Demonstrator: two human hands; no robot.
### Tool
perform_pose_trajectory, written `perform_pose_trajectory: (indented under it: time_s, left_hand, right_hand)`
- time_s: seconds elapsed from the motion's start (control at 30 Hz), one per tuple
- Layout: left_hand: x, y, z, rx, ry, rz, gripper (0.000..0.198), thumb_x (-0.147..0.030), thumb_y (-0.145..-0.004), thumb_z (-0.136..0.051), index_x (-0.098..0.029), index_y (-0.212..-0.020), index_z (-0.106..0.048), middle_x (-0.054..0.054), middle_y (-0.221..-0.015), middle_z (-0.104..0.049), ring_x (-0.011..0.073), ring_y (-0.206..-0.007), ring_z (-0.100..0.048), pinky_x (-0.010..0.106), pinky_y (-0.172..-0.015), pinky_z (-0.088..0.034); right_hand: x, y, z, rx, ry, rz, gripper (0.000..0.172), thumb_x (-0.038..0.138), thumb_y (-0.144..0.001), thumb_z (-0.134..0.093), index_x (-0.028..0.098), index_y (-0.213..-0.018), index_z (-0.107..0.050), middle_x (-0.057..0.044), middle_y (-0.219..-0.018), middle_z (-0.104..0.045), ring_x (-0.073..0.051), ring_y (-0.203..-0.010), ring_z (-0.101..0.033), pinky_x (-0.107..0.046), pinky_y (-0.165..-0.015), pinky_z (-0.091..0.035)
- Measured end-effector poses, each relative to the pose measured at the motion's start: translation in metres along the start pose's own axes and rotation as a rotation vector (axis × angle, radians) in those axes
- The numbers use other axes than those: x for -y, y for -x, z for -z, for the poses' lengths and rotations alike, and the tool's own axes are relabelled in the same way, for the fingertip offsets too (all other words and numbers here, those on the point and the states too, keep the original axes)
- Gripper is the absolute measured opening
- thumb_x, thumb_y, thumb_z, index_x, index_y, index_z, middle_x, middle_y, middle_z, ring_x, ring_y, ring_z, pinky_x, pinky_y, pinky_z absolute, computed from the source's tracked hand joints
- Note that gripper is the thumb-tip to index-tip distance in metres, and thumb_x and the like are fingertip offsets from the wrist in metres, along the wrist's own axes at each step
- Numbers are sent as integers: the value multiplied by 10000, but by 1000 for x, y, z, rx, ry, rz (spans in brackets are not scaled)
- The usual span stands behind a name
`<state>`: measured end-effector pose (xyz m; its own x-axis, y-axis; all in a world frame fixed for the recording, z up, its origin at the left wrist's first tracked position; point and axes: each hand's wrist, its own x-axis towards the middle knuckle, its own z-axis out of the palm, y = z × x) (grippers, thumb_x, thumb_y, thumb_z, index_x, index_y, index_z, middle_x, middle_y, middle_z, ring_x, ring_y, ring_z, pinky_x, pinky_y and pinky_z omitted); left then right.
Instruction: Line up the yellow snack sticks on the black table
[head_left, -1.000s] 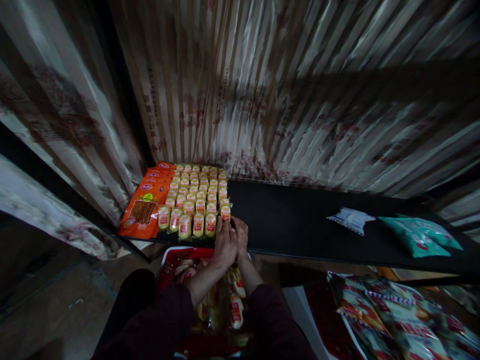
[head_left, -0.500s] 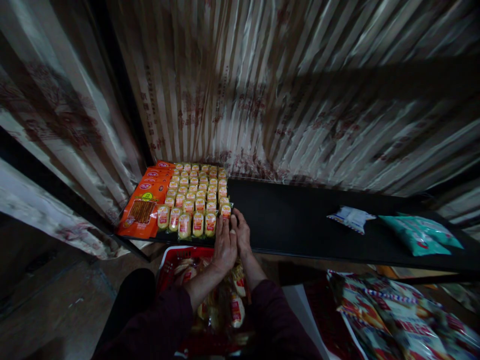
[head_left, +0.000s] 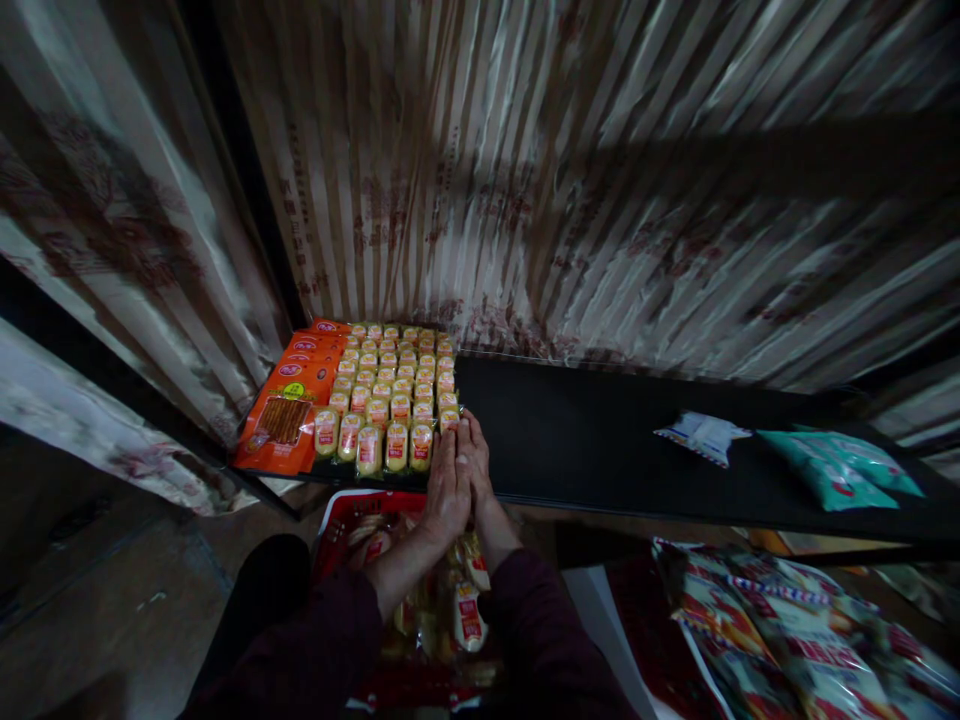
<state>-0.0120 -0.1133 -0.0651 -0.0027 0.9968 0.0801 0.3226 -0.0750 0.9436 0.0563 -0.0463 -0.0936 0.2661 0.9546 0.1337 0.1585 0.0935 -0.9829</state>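
Observation:
Rows of small yellow snack packets [head_left: 390, 385] lie on the left end of a black shelf [head_left: 600, 440]. My left hand [head_left: 446, 485] and my right hand [head_left: 477, 462] lie side by side at the right edge of these rows. Their fingers are stretched out flat and touch the rightmost column near the front. Nothing shows inside either hand. Orange snack packs [head_left: 289, 410] lie stacked to the left of the yellow rows. Below the shelf, between my arms, a red container [head_left: 352, 515] holds more yellow packets [head_left: 466, 615].
A white packet [head_left: 701, 437] and green bags [head_left: 832, 470] lie on the shelf's right part. Large printed bags [head_left: 787, 630] are piled at the lower right. Striped, shiny sheeting [head_left: 600, 200] hangs behind the shelf and on the left. The room is dim.
Both hands have slid forward along the right edge of the yellow packets, and their fingers have straightened out flat.

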Motion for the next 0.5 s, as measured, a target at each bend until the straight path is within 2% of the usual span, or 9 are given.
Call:
perform_pose_trajectory:
  time_s: [0.2, 0.37, 0.5]
  left_hand:
    - [-3, -7, 2, -6, 14, 19, 570, -299, -942, -308, -82, -1463, -385, 145, -1568, -311, 211, -1484, -198, 376, -1233, -124]
    - [-8, -3, 5, 12, 26, 6, 544, -313, -944, -335, -118, -1443, -430, 121, -1561, -336, 208, -1484, -195, 375, -1236, -112]
    - [-6, 2, 6, -1, 19, -9, 561, -339, -952, -339, -118, -1464, -396, 127, -1569, -316, 213, -1483, -198, 391, -1232, -141]
  right_hand:
    - [9, 3, -3, -27, -8, 0, 451, 436, -905, -433, 230, -1287, -556, -70, -1048, -726, -227, -999, -669, -378, -872, -534]
    - [4, 6, 1, -9, 19, 11, 464, 435, -898, -433, 235, -1302, -540, -89, -1148, -690, -227, -1098, -627, -388, -923, -510]
    - [-2, 7, 5, -58, 53, -1, 466, 452, -887, -447, 218, -1274, -556, -108, -1237, -648, -237, -1189, -581, -414, -991, -475]
